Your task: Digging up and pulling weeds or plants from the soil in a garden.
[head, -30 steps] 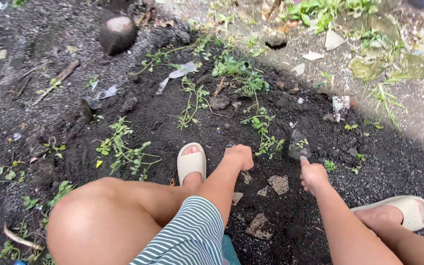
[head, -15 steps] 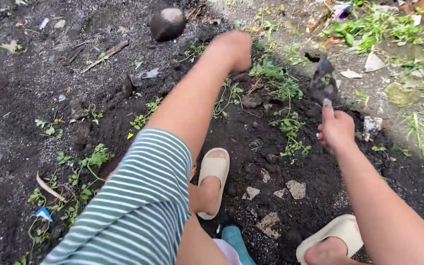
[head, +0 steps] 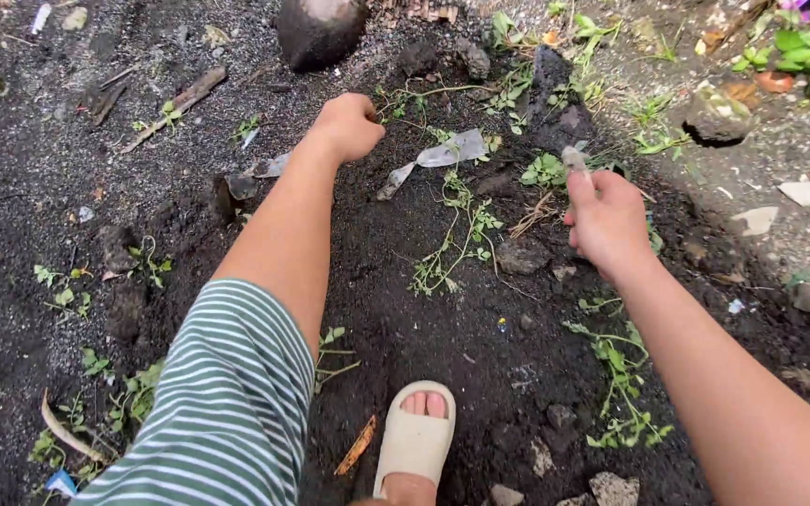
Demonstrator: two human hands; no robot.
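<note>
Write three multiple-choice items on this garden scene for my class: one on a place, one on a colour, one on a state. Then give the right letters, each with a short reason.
1. Where does the big round stone lie?
A. at the top edge, beyond the left hand
B. beside the sandal
C. under the right arm

2. What colour are the stripes on the sleeve?
A. red and black
B. green and white
C. plain yellow

3. How is the left hand?
A. flat and open
B. closed in a fist on the soil
C. raised high, holding a stone

Answers: 1 A, it sits up past the fist; 2 B, the stripes alternate green and white; 3 B, the fingers are curled in, low among the weeds.
</note>
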